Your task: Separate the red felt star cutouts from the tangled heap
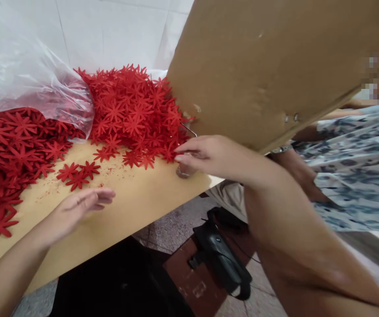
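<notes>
Plastic bag (pixel 27 79), clear and crumpled, lies at ten o'clock on the desk (pixel 133 207), its mouth opening toward the middle; red flower cutouts (pixel 130 110) spill out of it in two heaps, one under the bag at nine o'clock and one piled at twelve o'clock against a tilted cardboard sheet (pixel 269 66). The cutouts in the heaps are too many to count. Three loose flowers (pixel 77 172) lie overlapping on bare desk between the heaps, just beyond the left hand (pixel 80 207). Each cutout is flat, bright red, with narrow pointed petals spreading like a star; red crumbs dust the tan surface around them.

The left hand rests open and flat, palm down, fingers together, holding nothing, at seven o'clock. The right hand (pixel 206 154) reaches in from four o'clock, its fingers bent and its fingertips touching the edge of the twelve o'clock heap; whether it pinches a flower I cannot tell. A person in a patterned garment (pixel 351 163) sits at three o'clock. One black bag (pixel 222 255) lies on the floor below the desk edge.
</notes>
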A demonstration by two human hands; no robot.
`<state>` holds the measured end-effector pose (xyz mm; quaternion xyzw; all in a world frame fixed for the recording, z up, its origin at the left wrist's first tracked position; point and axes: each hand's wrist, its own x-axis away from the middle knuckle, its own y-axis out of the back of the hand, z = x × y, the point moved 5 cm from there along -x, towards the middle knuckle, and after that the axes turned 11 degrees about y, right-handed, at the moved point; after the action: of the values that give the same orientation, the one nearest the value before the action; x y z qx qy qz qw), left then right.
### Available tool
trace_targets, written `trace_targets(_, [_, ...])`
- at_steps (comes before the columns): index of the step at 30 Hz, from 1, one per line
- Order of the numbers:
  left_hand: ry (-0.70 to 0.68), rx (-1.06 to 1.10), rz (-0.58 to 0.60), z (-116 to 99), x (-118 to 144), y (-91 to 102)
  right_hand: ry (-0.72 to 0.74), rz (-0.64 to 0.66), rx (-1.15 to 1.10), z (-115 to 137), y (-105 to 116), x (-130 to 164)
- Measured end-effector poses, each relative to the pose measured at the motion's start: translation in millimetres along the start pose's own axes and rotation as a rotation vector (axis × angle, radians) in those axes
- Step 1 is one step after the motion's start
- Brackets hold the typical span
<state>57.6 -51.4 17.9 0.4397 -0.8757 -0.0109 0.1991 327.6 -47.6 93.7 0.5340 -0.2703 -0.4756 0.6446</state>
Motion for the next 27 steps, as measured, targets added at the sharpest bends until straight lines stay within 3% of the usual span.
trace_targets(2, [0.017,0.413,-0.093,-6,-13,-1.4,0.166,-0.095,-0.136,47,-19,-17])
trace_targets(5, [-0.017,0.75,-0.232,-12,-25,0.7,0.466,-0.112,-0.325,128,-72,-36])
trace_targets(7, [-0.085,0.841,-0.341,-12,-22,10.9,0.472,-0.13,-0.399,168,-107,-40])
trace_targets(9, [-0.136,0.837,-0.397,-8,-13,23.2,0.453,-0.165,-0.482,196,-129,-38])
trace_targets(12, [-0.202,0.793,-0.436,-2,2,42.6,0.564,-0.149,-0.561,218,-135,-31])
trace_targets(17, [-0.22,0.817,-0.525,3,0,72.9,0.685,-0.148,-0.608,202,-109,-40])
trace_targets(20, [-0.161,0.833,-0.58,5,-14,87.8,0.569,-0.203,-0.578,168,-98,-69])
trace_targets(24, [-0.16,0.79,-0.681,8,-29,100.0,0.31,-0.136,-0.317,125,-109,-120])
trace_targets(27, [-0.169,0.734,-0.742,14,-34,99.9,0.322,-0.021,-0.141,118,-132,-147])
